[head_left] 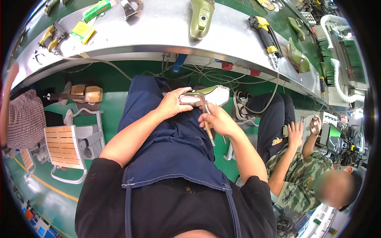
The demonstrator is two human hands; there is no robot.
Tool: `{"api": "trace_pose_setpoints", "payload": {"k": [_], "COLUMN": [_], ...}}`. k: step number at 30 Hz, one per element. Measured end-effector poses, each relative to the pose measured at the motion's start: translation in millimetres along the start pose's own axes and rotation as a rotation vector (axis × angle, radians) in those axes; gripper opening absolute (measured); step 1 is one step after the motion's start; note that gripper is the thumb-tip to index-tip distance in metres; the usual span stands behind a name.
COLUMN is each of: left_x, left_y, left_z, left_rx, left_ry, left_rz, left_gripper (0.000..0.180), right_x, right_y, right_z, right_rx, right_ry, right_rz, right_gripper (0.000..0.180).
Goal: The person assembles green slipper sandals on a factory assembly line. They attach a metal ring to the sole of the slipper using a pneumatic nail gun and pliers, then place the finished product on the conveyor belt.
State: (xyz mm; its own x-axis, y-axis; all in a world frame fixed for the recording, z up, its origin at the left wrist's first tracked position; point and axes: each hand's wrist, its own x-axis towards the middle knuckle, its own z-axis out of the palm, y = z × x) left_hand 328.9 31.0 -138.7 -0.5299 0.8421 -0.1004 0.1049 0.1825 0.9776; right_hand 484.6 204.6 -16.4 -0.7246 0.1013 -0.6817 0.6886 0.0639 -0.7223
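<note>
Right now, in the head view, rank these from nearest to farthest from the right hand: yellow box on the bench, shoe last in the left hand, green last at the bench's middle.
1. Shoe last in the left hand: right beside the right hand.
2. Green last: ahead, mid-bench.
3. Yellow box: ahead, well to the left.

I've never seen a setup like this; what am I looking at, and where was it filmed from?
There's no robot: one wide, edge-bending camera on a person's head looks down at their bare hands. The left hand holds a green shoe form above the lap; the right hand grips a blurred hand tool. On the metal bench lie another shoe form, a yellow box and a yellow-and-black power tool. The seated person at right is someone else.
</note>
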Motion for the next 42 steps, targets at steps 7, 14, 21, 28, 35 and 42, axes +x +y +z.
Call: {"api": "trace_pose_setpoints", "payload": {"k": [7,14,21,28,35,42], "left_x": [-2.2,1.2,7.1,6.0,5.5,7.3], "left_y": [-6.0,-2.1,-6.6,-0.1,6.6,7.1], "left_z": [9.6,4.7,5.9,3.8,1.7,0.6], "left_rx": [0.019,0.024,-0.088,0.083,0.113,0.141], "left_ry": [0.058,-0.001,-0.039,-0.026,-0.035,-0.058], "left_rz": [0.044,0.073,0.015,0.1,0.099,0.106], "left_gripper": [0.079,0.081,0.08,0.077,0.079,0.082], "right_x": [35.5,24.3,12.0,11.3,10.9,6.6], "right_y": [-9.5,-22.2,-15.6,19.5,9.3,-6.7], "right_z": [0.3,14.2,34.4,26.6,17.1,10.8], "right_rx": [0.134,-0.091,-0.131,0.144,0.049,-0.045], "right_ry": [-0.189,-0.044,0.07,0.101,0.088,0.093], "right_rz": [0.104,0.152,0.027,0.003,0.047,0.164], "right_gripper": [0.033,0.022,0.026,0.027,0.025,0.021]}}
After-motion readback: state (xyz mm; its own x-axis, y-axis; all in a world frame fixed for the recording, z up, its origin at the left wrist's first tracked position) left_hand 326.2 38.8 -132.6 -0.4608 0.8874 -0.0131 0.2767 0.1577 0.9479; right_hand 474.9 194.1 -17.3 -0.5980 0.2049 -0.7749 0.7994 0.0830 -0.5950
